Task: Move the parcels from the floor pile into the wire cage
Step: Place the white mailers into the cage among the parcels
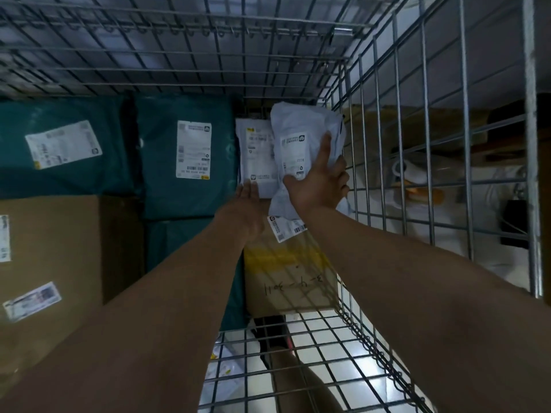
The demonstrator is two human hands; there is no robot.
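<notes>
Now the placing step is in hand, by the look of it: the right hand (319,186) holds a crumpled white parcel (298,126) at the right-centre of the frame, deep inside the wire cage (387,129) and hard against its right-hand mesh wall. Its fingers (325,147) grasp the bag. The index finger lies straight up the label face, the thumb spreads across the lower left, and the rest curl round the right edge, so the parcel sits under the palm with its top clear above the fingertips. The left hand (247,204), just left of it, is released and flat, fingertips touching the lower edge of a flat white parcel (256,150) that lies partly beneath the held one. To do this well, I judge the bag should be pressed into the gap between that flat parcel and the mesh, label up. The left hand should steady the neighbour so it does not slide toward the teal parcels (185,156), and the grip should let go only once the bag has settled.
</notes>
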